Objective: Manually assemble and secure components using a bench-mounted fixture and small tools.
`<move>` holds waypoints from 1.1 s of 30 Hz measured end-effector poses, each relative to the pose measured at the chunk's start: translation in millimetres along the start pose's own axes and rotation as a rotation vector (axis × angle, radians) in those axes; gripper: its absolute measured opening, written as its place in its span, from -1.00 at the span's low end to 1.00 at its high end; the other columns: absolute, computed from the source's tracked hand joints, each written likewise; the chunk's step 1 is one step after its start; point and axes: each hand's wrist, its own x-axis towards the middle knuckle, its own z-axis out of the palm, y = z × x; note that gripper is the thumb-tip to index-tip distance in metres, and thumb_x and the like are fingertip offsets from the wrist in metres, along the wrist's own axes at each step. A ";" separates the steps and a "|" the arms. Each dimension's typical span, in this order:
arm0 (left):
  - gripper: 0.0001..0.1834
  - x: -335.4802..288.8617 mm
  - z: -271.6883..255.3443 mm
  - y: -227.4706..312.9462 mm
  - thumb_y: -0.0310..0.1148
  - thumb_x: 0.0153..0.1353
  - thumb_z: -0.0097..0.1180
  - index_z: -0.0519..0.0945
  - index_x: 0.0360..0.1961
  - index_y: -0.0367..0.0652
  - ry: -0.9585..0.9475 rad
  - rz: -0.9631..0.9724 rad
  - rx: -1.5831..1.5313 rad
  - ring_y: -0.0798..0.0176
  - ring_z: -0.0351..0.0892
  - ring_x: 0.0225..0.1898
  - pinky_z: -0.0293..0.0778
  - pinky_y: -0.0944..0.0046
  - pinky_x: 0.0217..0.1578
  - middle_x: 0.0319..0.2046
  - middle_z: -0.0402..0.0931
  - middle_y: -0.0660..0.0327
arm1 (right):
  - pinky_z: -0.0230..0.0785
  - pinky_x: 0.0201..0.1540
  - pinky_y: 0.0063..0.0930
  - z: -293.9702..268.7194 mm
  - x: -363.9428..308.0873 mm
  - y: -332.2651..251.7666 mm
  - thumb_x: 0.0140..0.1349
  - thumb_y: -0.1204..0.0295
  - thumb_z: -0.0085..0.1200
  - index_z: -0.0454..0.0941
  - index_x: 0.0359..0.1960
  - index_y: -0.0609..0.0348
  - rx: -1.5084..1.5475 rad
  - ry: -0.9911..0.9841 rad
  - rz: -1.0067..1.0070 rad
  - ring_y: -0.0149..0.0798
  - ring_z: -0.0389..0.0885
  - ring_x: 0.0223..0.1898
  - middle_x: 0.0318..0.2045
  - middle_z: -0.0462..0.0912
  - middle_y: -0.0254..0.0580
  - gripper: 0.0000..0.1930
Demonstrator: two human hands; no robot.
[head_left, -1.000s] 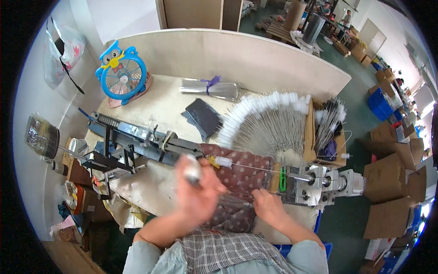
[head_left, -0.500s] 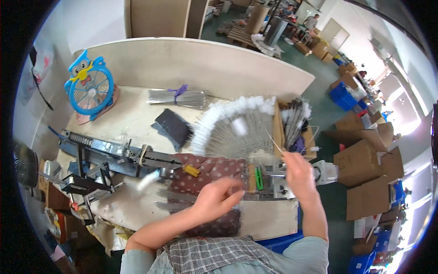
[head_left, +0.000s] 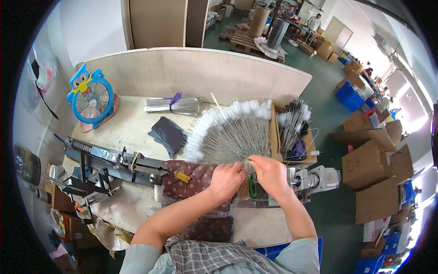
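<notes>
My left hand (head_left: 226,181) and my right hand (head_left: 270,174) are close together over the front of the bench. Both have their fingers pinched; what lies between the fingertips is too small to make out. Just beyond them spreads a fan of thin metal wires (head_left: 244,137) with white tips. A bright green piece (head_left: 252,186) shows below my right hand, beside a motor-like metal unit (head_left: 315,179). Under my left forearm lies a brown polka-dot cloth (head_left: 196,185), with a yellow-handled tool (head_left: 182,176) on it.
A long metal fixture (head_left: 109,160) runs along the left. Behind it stand a blue owl-shaped fan (head_left: 93,98), a tied wire bundle (head_left: 173,105) and dark cloth pieces (head_left: 168,135). An open carton (head_left: 274,132) holds more wires. A low panel (head_left: 191,68) borders the bench's back.
My right hand, which held up a thin pale strand, has moved left and my left hand slightly right and up, so they meet. The blurred white piece near the fixture is now a still white cylinder.
</notes>
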 end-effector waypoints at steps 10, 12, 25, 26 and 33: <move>-0.81 -8.6 5.9 -26.6 -0.29 -0.09 0.10 0.55 -0.40 -0.08 0.025 -0.050 0.031 0.23 0.44 -0.25 0.35 0.23 -0.24 -0.27 0.42 0.27 | 0.36 -0.34 -0.35 -8.0 5.5 -5.1 -0.08 0.21 0.17 0.65 -0.50 -0.07 0.137 -0.361 -0.009 -0.19 0.48 -0.43 -0.59 0.56 -0.29 -0.85; -0.78 -29.4 -27.5 -18.3 -0.29 0.01 0.09 0.57 -0.30 -0.08 0.085 0.026 -0.068 0.20 0.47 -0.35 0.37 0.25 -0.35 -0.38 0.47 0.26 | 0.36 -0.35 -0.38 3.3 18.9 -22.0 -0.08 0.24 0.16 0.65 -0.51 -0.08 0.167 -0.315 -0.127 -0.23 0.46 -0.43 -0.59 0.56 -0.35 -0.87; -0.40 -173.3 -108.2 -72.7 0.12 0.28 -0.35 0.52 -0.50 -0.17 0.598 -1.449 -2.086 0.29 0.36 -0.59 0.30 0.25 -0.51 -0.66 0.40 0.26 | 0.36 -0.33 -0.40 110.9 53.8 -120.1 -0.06 0.35 0.12 0.61 -0.52 0.02 0.156 -0.253 -0.386 -0.25 0.45 -0.39 -0.53 0.57 -0.41 -0.91; -0.40 -162.0 -120.2 -72.0 0.12 0.28 -0.35 0.52 -0.50 -0.17 0.596 -1.445 -2.101 0.29 0.36 -0.59 0.30 0.25 -0.51 -0.66 0.40 0.26 | 0.36 -0.34 -0.39 111.1 53.5 -120.5 -0.07 0.36 0.12 0.60 -0.53 0.03 0.153 -0.260 -0.376 -0.24 0.45 -0.40 -0.54 0.57 -0.41 -0.91; -0.42 -138.5 -92.3 -69.1 0.14 -0.11 0.19 0.60 -0.69 -0.28 -0.109 -1.155 -0.510 0.25 0.48 -0.67 0.37 0.29 -0.55 -0.79 0.46 0.16 | 0.37 -0.36 -0.36 107.6 53.4 -123.0 -0.12 0.37 0.10 0.60 -0.58 0.06 0.158 -0.262 -0.330 -0.22 0.45 -0.40 -0.56 0.57 -0.36 -0.91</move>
